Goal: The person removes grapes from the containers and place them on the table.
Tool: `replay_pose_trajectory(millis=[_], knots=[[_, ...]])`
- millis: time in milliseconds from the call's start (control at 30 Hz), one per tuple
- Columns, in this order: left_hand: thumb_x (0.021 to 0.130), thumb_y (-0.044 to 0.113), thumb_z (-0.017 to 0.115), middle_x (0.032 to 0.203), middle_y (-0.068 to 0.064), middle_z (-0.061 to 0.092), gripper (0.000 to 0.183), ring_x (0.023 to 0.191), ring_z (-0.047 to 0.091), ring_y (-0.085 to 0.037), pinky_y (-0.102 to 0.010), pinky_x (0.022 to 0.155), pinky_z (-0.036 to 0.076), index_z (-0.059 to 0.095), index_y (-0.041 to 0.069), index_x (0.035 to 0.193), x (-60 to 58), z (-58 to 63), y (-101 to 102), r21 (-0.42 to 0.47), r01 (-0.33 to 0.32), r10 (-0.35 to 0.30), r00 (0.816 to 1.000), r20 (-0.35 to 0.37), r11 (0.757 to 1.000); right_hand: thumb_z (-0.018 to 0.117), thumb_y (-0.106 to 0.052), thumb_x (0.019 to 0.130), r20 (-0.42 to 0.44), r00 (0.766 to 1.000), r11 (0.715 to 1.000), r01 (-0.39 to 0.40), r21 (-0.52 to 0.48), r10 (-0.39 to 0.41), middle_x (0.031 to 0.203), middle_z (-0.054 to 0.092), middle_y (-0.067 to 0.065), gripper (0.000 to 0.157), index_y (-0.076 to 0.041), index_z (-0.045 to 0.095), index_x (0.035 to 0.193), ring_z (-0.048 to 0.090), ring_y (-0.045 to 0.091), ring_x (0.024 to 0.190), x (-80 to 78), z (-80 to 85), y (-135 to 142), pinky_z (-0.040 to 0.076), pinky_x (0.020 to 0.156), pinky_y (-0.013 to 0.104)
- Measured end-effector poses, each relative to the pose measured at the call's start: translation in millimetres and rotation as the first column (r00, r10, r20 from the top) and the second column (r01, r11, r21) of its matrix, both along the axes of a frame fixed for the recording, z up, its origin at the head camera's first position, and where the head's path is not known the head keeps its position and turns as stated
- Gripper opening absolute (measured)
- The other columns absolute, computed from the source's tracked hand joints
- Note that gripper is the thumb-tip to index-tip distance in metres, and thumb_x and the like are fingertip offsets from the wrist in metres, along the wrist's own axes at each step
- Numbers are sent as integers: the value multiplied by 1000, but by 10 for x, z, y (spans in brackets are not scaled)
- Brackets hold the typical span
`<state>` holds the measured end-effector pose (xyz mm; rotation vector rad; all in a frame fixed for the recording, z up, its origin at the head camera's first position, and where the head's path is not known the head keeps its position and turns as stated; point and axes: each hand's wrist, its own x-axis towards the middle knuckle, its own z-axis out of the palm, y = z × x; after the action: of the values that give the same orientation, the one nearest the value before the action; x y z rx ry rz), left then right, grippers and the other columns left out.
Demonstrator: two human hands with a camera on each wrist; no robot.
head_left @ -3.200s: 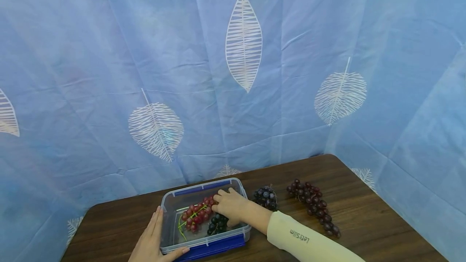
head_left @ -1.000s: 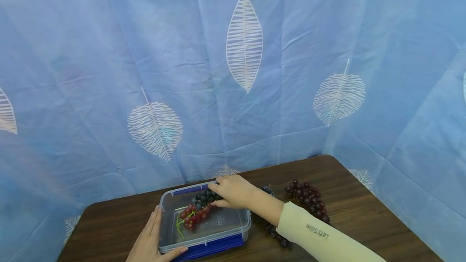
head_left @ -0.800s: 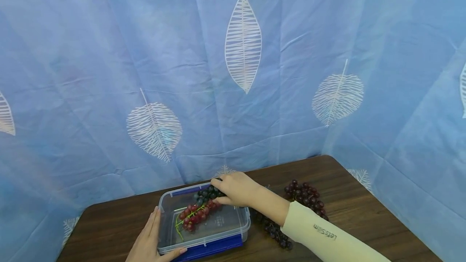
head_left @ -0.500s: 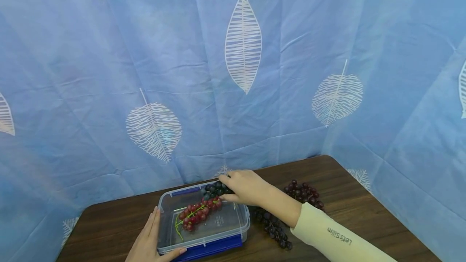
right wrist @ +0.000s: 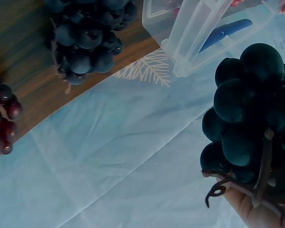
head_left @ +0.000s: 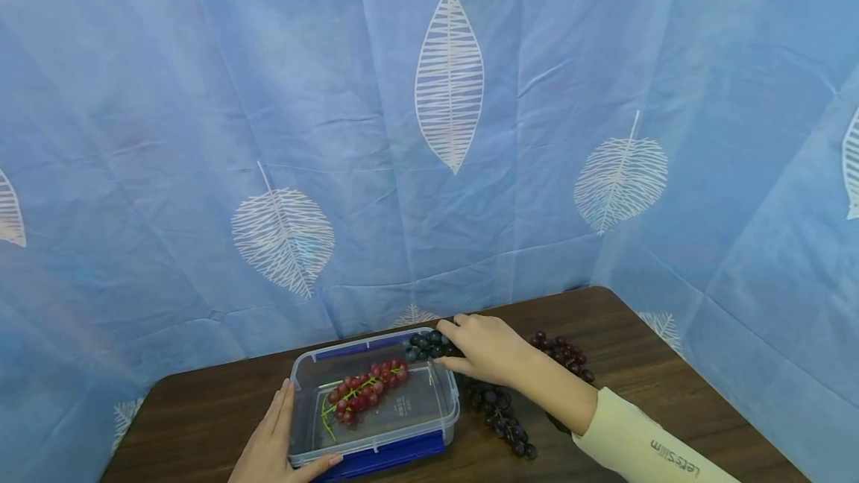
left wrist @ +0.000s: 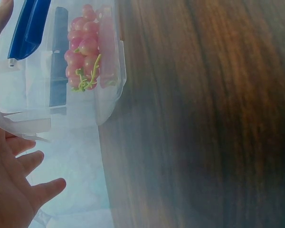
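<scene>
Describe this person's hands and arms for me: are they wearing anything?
Both the left hand and the right hand are bare, with no gloves or rings visible. The right forearm wears a close-fitting, pale yellow sleeve with small dark lettering, upside down in the head view, seemingly "Let's Slim". No sleeve shows on the left side.

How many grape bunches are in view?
4: a red bunch in the box, a black bunch in the right hand, a dark bunch on the table beside the box, and a maroon bunch farther right. The right arm may hide more.
</scene>
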<state>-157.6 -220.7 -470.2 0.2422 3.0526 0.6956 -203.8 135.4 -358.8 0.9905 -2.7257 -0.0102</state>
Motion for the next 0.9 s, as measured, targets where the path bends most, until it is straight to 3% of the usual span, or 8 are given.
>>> replay_pose_trajectory(millis=[333,567,900], knots=[[75,77,68,163,-33,10,133,143,23,-57,-73,102,36,4,-5,159,-25,10,24,-7,1,-1,1000,18,1000,70,-41,93,-22,996,993,83,-85,-85,82,64,3,40,-8,65,114,55,8,55,170,-128,260,43,47,21],[75,77,68,162,-33,14,132,143,24,-57,-74,101,35,7,-5,159,-8,-15,53,-16,9,-9,999,-45,1000,72,-40,92,-13,987,981,159,-114,-161,84,65,5,41,-7,65,114,55,9,55,315,-212,391,45,47,23],[76,76,68,162,-33,9,133,145,19,-56,-74,105,30,4,-5,159,14,17,23,14,2,-2,1000,7,1000,75,-41,89,1,976,963,214,-163,-217,95,74,11,47,-5,69,118,69,18,67,564,-415,495,55,54,28]])
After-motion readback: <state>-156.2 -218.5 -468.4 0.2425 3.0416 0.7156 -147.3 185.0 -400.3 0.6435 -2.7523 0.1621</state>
